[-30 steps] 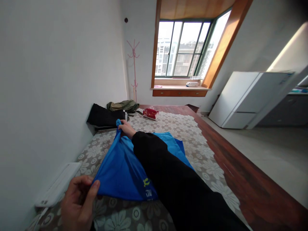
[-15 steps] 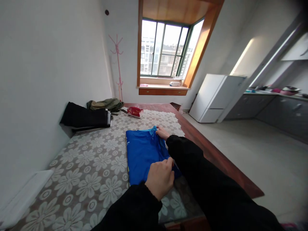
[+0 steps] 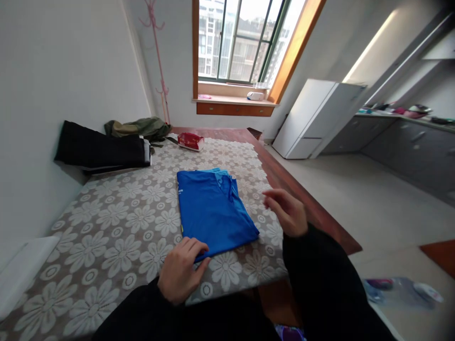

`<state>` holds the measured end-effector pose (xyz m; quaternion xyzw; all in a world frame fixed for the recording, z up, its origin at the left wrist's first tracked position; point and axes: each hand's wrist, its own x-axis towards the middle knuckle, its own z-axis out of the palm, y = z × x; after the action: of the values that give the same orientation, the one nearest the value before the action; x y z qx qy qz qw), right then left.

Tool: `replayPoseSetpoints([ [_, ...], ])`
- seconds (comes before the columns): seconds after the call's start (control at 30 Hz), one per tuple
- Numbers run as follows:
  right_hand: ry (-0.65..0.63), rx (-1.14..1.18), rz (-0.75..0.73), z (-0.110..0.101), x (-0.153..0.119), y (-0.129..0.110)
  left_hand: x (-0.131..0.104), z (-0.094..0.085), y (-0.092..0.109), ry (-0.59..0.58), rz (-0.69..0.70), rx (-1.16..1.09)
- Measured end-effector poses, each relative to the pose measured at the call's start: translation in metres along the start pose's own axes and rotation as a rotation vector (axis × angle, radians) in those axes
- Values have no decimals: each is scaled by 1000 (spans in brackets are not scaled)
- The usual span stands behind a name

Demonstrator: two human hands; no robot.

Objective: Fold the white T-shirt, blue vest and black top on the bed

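A folded blue shirt (image 3: 213,208), with lighter blue cloth at its far right edge, lies flat on the patterned tablecloth (image 3: 135,218). At its near left corner is my left hand (image 3: 183,270), with the edge of the fabric between thumb and fingers. My right hand (image 3: 286,212) is held in the air to the right of the shirt, apart from it. Its fingers are bent and slightly blurred, thumb and forefinger have a gap between them, and nothing shows in them.
Black folded cloth (image 3: 103,147) and an olive green bag or garment (image 3: 140,128) lie at the back left. A red packet (image 3: 191,141) is near the far end. White sheet-like material (image 3: 28,270) lies by the left wall. A white fridge (image 3: 309,118) stands beyond the table's right edge.
My right hand has let go of the shirt's far edge and moved right and nearer. My left hand has shifted left to the near left corner. The shirt's right side now lies flatter.
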<state>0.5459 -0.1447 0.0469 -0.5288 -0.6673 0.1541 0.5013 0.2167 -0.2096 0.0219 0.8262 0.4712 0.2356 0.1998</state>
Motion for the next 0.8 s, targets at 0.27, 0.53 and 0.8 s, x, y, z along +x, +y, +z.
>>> replayPoseSetpoints([
  [0.27,-230,-426,249,-23,-350,88,-1,8,-10,48,105,-39],
  [0.53,-770,-785,332,-27,-446,157,-3,6,-12,54,147,-52],
  [0.8,-793,-764,301,-34,-458,197,-4,10,-15,68,129,-65],
])
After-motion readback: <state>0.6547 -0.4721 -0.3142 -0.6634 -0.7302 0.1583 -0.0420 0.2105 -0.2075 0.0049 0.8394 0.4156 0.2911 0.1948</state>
